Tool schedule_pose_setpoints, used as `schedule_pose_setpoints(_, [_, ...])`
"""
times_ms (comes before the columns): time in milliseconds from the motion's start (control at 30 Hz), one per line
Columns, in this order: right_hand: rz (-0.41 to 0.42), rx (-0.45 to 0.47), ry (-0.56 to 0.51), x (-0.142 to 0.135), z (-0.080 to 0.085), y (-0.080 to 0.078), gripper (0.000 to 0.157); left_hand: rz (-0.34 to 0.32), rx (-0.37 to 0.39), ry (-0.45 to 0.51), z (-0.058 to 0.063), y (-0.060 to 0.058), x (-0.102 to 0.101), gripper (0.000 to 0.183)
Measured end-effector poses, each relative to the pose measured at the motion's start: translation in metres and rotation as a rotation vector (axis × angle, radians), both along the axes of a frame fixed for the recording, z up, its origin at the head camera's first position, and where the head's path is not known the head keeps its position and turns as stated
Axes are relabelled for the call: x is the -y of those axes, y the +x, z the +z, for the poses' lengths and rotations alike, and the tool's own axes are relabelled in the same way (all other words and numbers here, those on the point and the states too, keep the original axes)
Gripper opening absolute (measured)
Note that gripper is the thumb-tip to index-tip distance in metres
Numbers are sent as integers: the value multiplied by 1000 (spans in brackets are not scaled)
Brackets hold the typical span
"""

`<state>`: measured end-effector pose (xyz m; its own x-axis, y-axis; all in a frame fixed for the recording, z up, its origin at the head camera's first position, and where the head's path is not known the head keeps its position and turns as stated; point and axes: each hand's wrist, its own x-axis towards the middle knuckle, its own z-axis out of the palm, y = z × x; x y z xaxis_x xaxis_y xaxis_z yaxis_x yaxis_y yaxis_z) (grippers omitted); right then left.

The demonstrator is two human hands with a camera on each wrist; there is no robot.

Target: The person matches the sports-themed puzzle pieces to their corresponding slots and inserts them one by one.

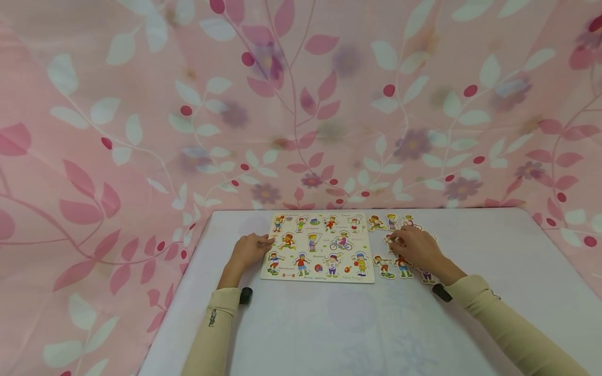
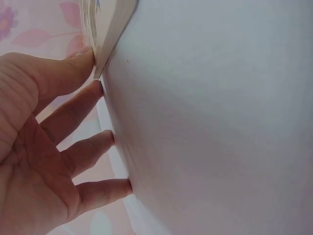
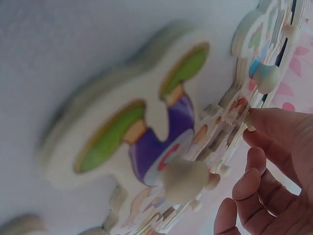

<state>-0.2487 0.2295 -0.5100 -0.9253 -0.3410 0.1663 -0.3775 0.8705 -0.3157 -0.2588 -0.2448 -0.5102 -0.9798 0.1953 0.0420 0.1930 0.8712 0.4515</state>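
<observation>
A wooden puzzle board (image 1: 317, 245) printed with children playing sports lies flat on the table. My left hand (image 1: 251, 250) is at its left edge. In the left wrist view, the thumb (image 2: 73, 71) touches the board's edge (image 2: 110, 36), and the other fingers are spread with their tips on the table. To the right of the board, my right hand (image 1: 418, 248) pinches a knobbed puzzle piece (image 1: 390, 243) between thumb and forefinger; the hand hides much of it. Around it lie more loose pieces, including a skateboarder (image 1: 384, 267) and one with purple trousers and green shoes (image 3: 161, 129).
Above the right hand, other loose pieces such as a runner (image 1: 377, 223) and a golfer (image 1: 392, 221) lie in a row. A white cloth covers the table (image 1: 320, 329). Behind it hangs a pink flowered curtain (image 1: 301, 104). Dark straps are on both wrists.
</observation>
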Motion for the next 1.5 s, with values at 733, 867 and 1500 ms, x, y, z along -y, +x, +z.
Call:
schedule_pose_setpoints(733, [28, -63, 4, 19, 20, -4, 21, 1, 8, -12, 2, 0, -2, 26])
schedule_pose_setpoints(867, [55, -118, 5, 30, 27, -10, 19, 5, 7, -6, 3, 1, -2, 26])
schedule_pose_setpoints(1500, [216, -198, -57, 108, 53, -36, 16, -11, 0, -16, -1, -3, 0, 26])
